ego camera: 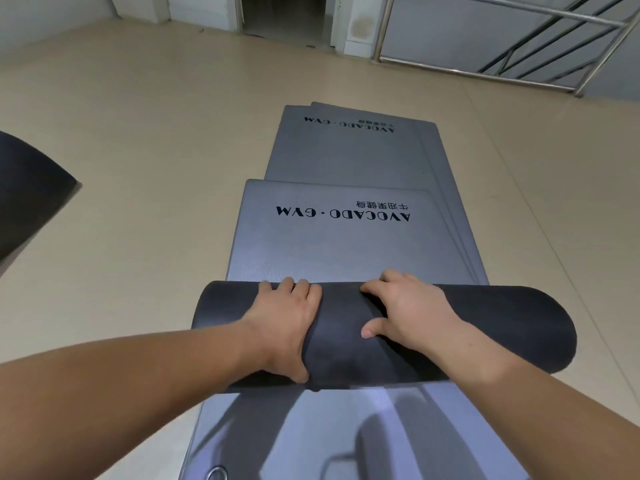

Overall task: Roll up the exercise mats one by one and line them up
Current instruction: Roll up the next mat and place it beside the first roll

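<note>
A dark grey mat roll (502,327) lies crosswise on the floor in front of me. My left hand (287,317) grips its left half, fingers hooked over the far side and thumb low on the near side. My right hand (412,310) grips the middle, fingers over the far edge and thumb on top. Beyond the roll, the unrolled end of the same mat (329,244) lies flat, printed "AVOCADO · GYM". It rests on a stack of flat grey mats (346,157) that reaches further away and also shows below the roll.
Another dark rolled mat (27,188) sticks in from the left edge. Beige floor (156,150) spreads to the left and right of the stack. A metal stair railing (519,71) stands at the far right, and a doorway (284,12) opens at the back. A metal eyelet (216,474) sits in the mat's near corner.
</note>
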Demonstrator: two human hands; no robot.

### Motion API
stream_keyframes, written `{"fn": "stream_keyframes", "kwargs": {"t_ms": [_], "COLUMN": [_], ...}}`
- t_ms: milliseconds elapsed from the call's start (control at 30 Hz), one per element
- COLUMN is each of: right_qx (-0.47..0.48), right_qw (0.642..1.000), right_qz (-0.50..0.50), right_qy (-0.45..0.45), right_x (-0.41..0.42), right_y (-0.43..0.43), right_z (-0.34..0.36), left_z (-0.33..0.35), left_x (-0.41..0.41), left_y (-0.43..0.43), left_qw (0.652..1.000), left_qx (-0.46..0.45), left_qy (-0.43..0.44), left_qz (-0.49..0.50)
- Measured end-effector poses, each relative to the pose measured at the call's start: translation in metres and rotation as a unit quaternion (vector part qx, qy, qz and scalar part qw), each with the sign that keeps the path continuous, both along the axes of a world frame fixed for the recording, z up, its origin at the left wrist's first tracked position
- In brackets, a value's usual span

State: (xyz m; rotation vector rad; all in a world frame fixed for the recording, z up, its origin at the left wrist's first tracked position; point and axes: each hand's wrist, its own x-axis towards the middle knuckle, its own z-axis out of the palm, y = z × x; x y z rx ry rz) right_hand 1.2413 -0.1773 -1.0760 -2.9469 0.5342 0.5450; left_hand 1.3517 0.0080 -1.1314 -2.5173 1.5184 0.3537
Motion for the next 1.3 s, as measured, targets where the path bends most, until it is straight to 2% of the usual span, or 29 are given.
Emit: {"fn": "stream_keyframes", "kwargs": {"t_ms": [67, 100, 167, 267, 367, 500, 567, 633, 733, 800, 833, 900, 1000, 1067, 1133, 1233, 1300], "right_qx": [0.042, 0.032, -0.057, -0.149, -0.138, -0.092, -0.044, -0.010, -0.038, -0.067, -0.077, -0.116, -0.171, -0.148, -0.108, -0.060, -0.046], "right_qw": [0.998, 0.996, 0.993, 0.986, 0.986, 0.985, 0.984, 0.987, 0.994, 0.992, 0.991, 0.981, 0.970, 0.972, 0.976, 0.977, 0.981], "right_qz": [0.010, 0.021, 0.041, 0.067, 0.092, 0.136, 0.136, 0.117, 0.095, 0.093, 0.086, 0.077, 0.093, 0.106, 0.105, 0.088, 0.066], "right_qy": [0.048, 0.075, 0.092, 0.039, 0.002, 0.056, 0.105, 0.113, 0.046, 0.047, 0.073, 0.132, 0.143, 0.146, 0.160, 0.187, 0.179], "right_x": [-0.001, -0.004, -0.018, -0.035, -0.041, -0.051, -0.053, -0.056, -0.062, -0.065, -0.064, -0.062, -0.046, -0.026, -0.004, 0.023, 0.034], "right_y": [-0.005, -0.003, 0.012, 0.026, 0.018, 0.007, 0.003, 0.004, 0.015, 0.027, 0.033, 0.042, 0.040, 0.029, 0.014, 0.002, 0.000], "right_z": [0.008, 0.009, -0.003, -0.027, -0.022, 0.002, 0.016, 0.024, 0.026, 0.021, 0.015, -0.001, -0.019, -0.015, -0.005, 0.003, 0.003], "left_z": [0.011, 0.016, 0.022, 0.021, 0.029, 0.043, 0.047, 0.048, 0.045, 0.041, 0.039, 0.037, 0.049, 0.058, 0.056, 0.032, 0.009], "left_x": [0.014, 0.018, 0.018, 0.005, -0.006, -0.028, -0.035, -0.027, 0.000, 0.012, 0.015, 0.019, 0.014, -0.002, -0.025, -0.049, -0.045], "left_y": [-0.005, -0.007, -0.008, -0.006, -0.004, -0.005, -0.005, -0.003, 0.005, 0.010, 0.011, 0.010, 0.009, 0.010, 0.016, 0.033, 0.040], "left_qw": [1.000, 0.999, 0.998, 0.999, 0.998, 0.990, 0.978, 0.956, 0.917, 0.901, 0.902, 0.932, 0.990, 1.000, 0.999, 0.993, 0.992], "left_qx": [0.009, 0.012, 0.014, 0.014, 0.015, 0.041, 0.057, 0.073, 0.069, 0.059, 0.055, 0.056, 0.050, 0.015, 0.020, 0.113, 0.120], "left_qy": [0.025, 0.038, 0.054, 0.048, 0.059, 0.130, 0.198, 0.275, 0.371, 0.404, 0.400, 0.332, 0.117, 0.020, 0.017, 0.044, 0.025], "left_qz": [-0.003, -0.002, 0.003, -0.004, 0.005, 0.021, 0.041, 0.072, 0.126, 0.150, 0.150, 0.131, 0.057, 0.002, -0.018, 0.005, 0.016]}}
